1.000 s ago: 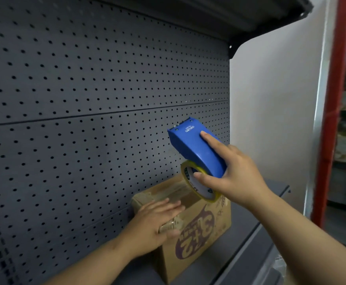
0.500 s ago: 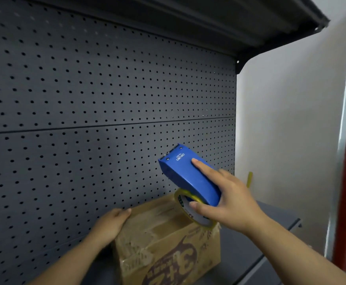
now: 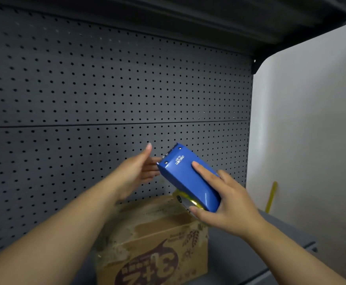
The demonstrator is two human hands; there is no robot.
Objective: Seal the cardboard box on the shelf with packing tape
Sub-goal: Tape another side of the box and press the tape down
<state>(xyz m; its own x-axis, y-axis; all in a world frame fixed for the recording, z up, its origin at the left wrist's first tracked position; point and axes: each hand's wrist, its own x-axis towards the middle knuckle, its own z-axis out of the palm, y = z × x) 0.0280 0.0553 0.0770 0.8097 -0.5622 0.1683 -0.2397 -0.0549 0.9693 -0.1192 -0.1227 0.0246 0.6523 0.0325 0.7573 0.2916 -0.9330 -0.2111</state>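
**A:** Where was the cardboard box (image 3: 151,239) when you looked down?

**B:** It sat on the shelf (image 3: 250,254), back against the pegboard panel (image 3: 106,99) and well in from the shelf's right edge. Its top flaps were down, under rough, whitish patches that may have been old tape. You couldn't see inside, so what it held was unknown.

**A:** How would you have expected it to handle?

**B:** Stiff at the edges, softer across the flaps, I'd judge, so you'd have wanted to press near the seam and brace a side wall. Whether it was heavy, the view didn't say.

**A:** And the dispenser?

**B:** Your right hand (image 3: 227,204) gripped the blue tape dispenser (image 3: 188,177) above the box's back right corner, forefinger laid along its smooth shell and thumb under the yellow tape roll (image 3: 185,199). The shell looked hard and glossy (slippery if held loosely, I'd think), with its toothed end pointing up and left.

**A:** Your other hand?

**B:** Your left hand (image 3: 137,171) was open, fingers spread and holding nothing, beside that toothed end and clear of the box. The teeth were the thing to keep your fingertips off.
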